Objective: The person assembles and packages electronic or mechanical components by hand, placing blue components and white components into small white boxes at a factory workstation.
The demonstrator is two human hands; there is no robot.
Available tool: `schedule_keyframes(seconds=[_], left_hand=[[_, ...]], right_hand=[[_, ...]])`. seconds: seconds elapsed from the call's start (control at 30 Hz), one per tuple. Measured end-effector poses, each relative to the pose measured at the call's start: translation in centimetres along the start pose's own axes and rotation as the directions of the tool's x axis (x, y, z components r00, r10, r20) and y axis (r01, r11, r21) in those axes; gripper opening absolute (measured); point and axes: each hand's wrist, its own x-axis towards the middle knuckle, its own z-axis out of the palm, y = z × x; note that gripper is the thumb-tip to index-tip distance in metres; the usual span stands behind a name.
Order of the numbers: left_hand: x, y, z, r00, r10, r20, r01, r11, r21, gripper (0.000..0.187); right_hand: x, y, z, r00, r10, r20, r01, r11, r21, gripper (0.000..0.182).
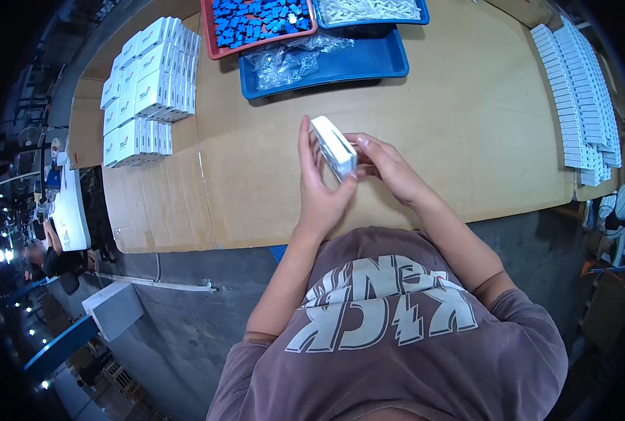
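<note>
A small white box is held tilted above the brown cardboard-covered table, between my two hands. My left hand is closed around its left and lower side, with the thumb at the near end and the fingers reaching up along the far side. At the box's right edge, my right hand has bent fingers pressed close to it; some fingertips are hidden behind the box. A dark slot or gap shows along the box's upper face.
Stacked white boxes stand at the left, and tall stacks of white boxes at the right. Ahead are a red tray of blue parts, a blue tray with clear plastic bags, and another blue tray of white pieces. A person is far left.
</note>
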Motion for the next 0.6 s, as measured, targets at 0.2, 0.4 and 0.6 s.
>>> schedule_keyframes(seconds=[0.2,0.4,0.6], left_hand=[[0.4,0.5,0.4,0.997,0.074,0.037,-0.076,0.995,0.057,0.092],[0.6,1.1,1.3,0.955,-0.274,-0.112,0.239,0.937,-0.255,0.063],[0.5,1.6,2.6,0.968,-0.131,-0.212,0.076,0.965,-0.251,0.071]], right_hand=[[-0.4,-1.3,0.9,0.993,-0.105,-0.058,0.107,0.994,0.036,0.046],[-0.1,0.9,3.0,0.900,-0.412,-0.144,0.386,0.905,-0.176,0.047],[-0.6,1.3,3.2,0.718,-0.696,0.015,0.541,0.544,-0.642,0.046]])
